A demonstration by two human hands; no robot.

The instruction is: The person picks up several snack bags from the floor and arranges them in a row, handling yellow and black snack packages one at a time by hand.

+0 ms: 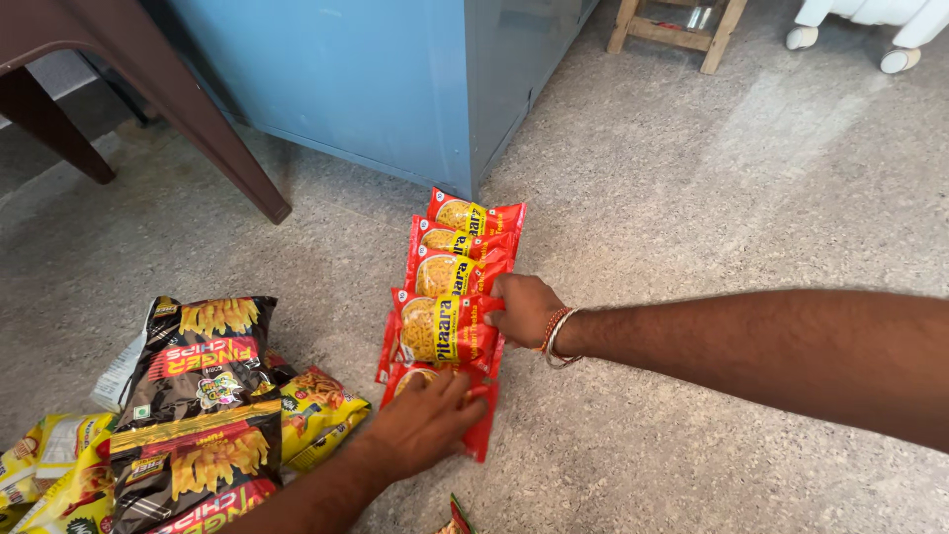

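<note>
A row of several red snack packets [458,259] lies overlapped on the grey floor, running away from me toward a blue cabinet. My right hand [521,309] grips the right edge of one red packet [440,328] near the front of the row. My left hand [423,420] lies flat, fingers spread, pressing on the nearest red packet [481,427], most of which it hides. Bangles circle my right wrist.
A heap of black and yellow snack bags [198,410] lies at the lower left. A blue metal cabinet [395,79] stands behind the row. A brown chair leg [188,109] is at upper left, a wooden stool [677,30] and white object at top right.
</note>
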